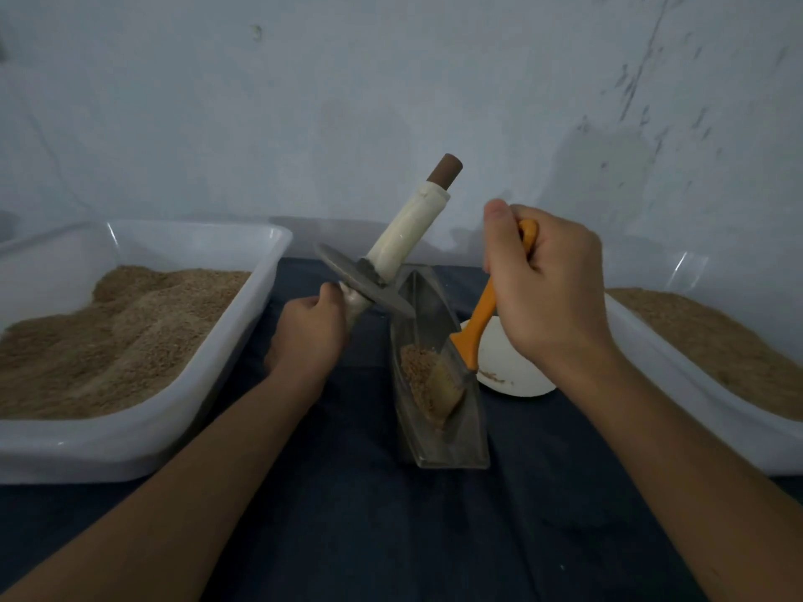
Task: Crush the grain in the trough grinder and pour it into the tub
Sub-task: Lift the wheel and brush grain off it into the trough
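Your left hand [310, 330] holds the grinder wheel [365, 282] by its axle, lifted clear. Your right hand [545, 288] keeps a closed grip on the orange brush [476, 336], bristles in the trough's [452, 445] grain [417, 367].

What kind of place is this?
Probably a simple home workbench for grinding grain: white plastic tubs of brown grain, a metal trough grinder with its disc wheel, on dark cloth by a scuffed wall.

We see only part of the left tub [243, 310] and the right tub [678, 367], each cut by a picture edge. The right hand [547, 288] hides much of the white bowl [508, 371], and the brush [447, 384] bristles cover some grain [415, 367] in the trough [456, 445].
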`<state>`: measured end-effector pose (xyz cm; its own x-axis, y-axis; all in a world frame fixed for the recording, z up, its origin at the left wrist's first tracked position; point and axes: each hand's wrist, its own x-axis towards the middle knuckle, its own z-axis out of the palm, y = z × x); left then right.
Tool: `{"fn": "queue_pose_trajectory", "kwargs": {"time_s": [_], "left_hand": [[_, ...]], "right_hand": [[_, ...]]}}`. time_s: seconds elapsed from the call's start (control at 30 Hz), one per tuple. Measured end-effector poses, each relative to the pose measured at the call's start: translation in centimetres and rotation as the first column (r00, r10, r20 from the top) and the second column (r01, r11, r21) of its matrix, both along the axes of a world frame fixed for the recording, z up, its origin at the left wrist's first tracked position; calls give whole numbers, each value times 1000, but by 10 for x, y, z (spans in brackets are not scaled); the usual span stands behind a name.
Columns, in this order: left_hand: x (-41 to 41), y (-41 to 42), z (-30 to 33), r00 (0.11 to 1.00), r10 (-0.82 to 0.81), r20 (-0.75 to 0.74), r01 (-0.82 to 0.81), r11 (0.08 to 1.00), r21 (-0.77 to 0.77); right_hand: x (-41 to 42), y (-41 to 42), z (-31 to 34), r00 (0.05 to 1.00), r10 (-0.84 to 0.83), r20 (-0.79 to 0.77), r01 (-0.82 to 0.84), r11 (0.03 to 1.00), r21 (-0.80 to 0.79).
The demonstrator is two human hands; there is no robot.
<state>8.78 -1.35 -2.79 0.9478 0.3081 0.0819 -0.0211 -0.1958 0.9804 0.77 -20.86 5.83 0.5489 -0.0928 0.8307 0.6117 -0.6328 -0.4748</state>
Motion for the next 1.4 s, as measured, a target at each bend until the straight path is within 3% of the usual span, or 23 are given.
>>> {"fn": "queue_pose_trajectory", "kwargs": {"time_s": [0.2,0.57,0.77,1.07,1.27,1.4], "left_hand": [[2,0,-2,1000,-7,12,7,1000,4],[0,-1,-1,1000,-8,12,8,999,34],[-3,0,0,999,-29,22,28,999,43],[-7,-2,2,1000,-20,16,18,997,75],[-6,-2,2,1000,-6,4,5,991,134],[-7,-2,3,1000,-8,6,7,988,154]], "right_hand": [[4,13,-9,999,24,-45,-22,999,44],[31,17,-16,986,-165,11,165,986,-20],[14,6,0,991,-131,-9,131,989,67],[10,12,-8,984,-144,-102,145,989,7],[29,12,-22,967,-251,-34,251,968,14],[25,11,-14,970,-240,41,237,969,66]]}}
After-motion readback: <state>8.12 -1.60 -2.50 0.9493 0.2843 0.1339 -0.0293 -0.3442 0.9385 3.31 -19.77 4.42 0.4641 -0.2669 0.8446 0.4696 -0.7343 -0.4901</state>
